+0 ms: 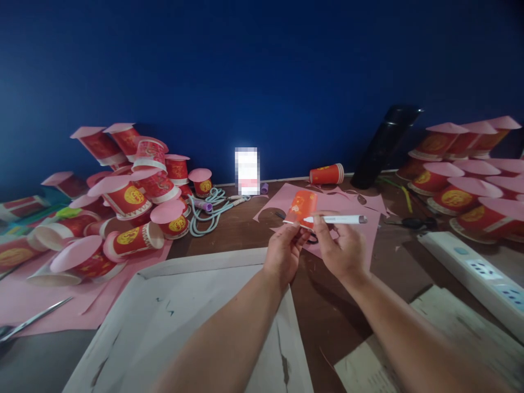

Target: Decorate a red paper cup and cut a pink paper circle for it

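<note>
My left hand is closed on the rim of an orange-red paper cup with gold print, tilted with its rim toward me. Between the fingers of my right hand is a white marker, lying nearly level. The marker's tip end points at the cup near its rim; whether it touches cannot be told. Below both hands lies a cut sheet of pink paper. A dark looped thing, partly hidden by my hands, rests on that sheet.
Red cups with pink paper discs are piled at left, with more cups at right. A white tray-like box lid lies in front. Around stand a black bottle, a lying cup, a power strip, scissors and a coiled cable.
</note>
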